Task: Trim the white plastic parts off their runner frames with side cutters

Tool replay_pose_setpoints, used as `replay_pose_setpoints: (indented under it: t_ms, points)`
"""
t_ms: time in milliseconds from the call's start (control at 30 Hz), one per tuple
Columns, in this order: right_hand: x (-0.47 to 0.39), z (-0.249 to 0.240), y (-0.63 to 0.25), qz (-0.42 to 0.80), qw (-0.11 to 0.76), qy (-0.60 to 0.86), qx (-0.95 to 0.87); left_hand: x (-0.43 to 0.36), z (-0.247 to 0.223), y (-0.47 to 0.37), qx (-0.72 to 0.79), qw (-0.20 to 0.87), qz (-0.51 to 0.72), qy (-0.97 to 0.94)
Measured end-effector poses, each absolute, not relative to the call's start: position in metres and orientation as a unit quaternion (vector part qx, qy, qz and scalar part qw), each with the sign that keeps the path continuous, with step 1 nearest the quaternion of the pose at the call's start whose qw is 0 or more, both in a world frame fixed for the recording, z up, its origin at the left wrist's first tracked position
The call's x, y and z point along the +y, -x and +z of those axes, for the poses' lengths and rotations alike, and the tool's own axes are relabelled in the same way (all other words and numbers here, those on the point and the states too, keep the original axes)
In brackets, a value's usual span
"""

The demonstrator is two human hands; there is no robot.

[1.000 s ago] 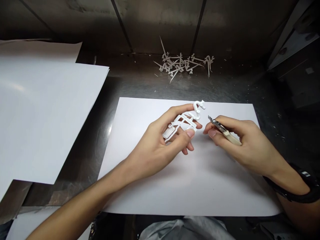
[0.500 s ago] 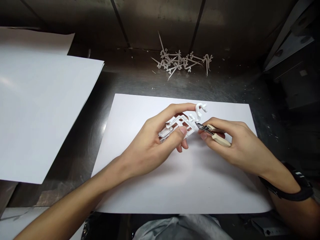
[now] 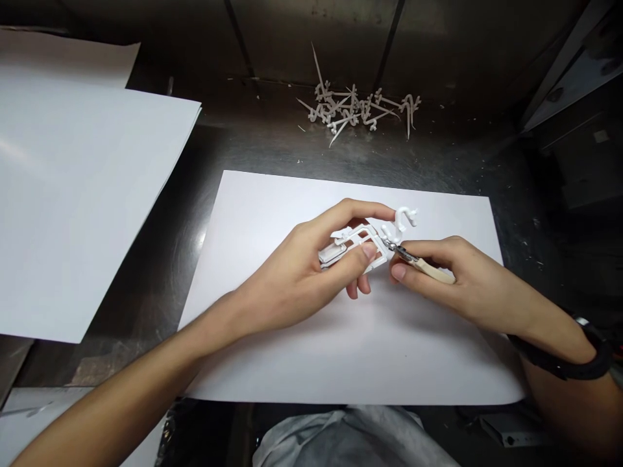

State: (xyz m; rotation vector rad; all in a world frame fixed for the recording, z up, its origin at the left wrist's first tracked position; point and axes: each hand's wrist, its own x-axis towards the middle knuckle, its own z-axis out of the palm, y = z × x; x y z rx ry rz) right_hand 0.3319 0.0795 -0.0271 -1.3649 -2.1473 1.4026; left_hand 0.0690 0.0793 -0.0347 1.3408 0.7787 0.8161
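- Extends the left arm (image 3: 180, 353) in a long diagonal from the lower left corner to the middle of the white sheet (image 3: 350, 370), wrist nearly straight.
- Holds the left hand (image 3: 306, 272) raised above the sheet, thumb side uppermost.
- Grips the white plastic frame (image 3: 335, 252) in the fingers of that hand, pressing the thumb over the near side and showing two fingertips below.
- Stretches the left index finger along the far side, with its tip at the curved white piece (image 3: 399, 222) at the upper right of the frame.
- Angles the right arm (image 3: 548, 318) up and leftward from the lower right, with a black wristband (image 3: 577, 364) around the wrist.
- Holds the right hand (image 3: 467, 275) above the sheet, facing the left one, index finger bent and thumb on the near side.
- Closes the right fingers around the cream-handled cutters (image 3: 421, 264), near the metal part.
- Points the metal tips leftward and slightly upward to the right edge of the frame, just below the curved piece; cannot tell whether anything sits between them.
- Noted on the dark metal desk (image 3: 253, 143): a tangle of thin pale pieces (image 3: 363, 113) beyond the sheet, near the rear wall (image 3: 311, 32).
- Noted at left: larger overlapping white papers (image 3: 87, 194).
- Seen at the bottom edge: grey cloth (image 3: 345, 441).
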Motion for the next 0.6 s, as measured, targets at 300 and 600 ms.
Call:
replay_pose_setpoints:
  t_ms: [300,600]
  points:
    - [0.077,-0.027,-0.329,0.483,0.103,0.470,-0.732,0.080,-0.037,-0.070,0.342,0.630,0.344,-0.606]
    - [0.073,-0.029,-0.326,0.429,0.046,0.503,-0.749,0.083,-0.046,-0.072,0.339,0.613,0.331,-0.632]
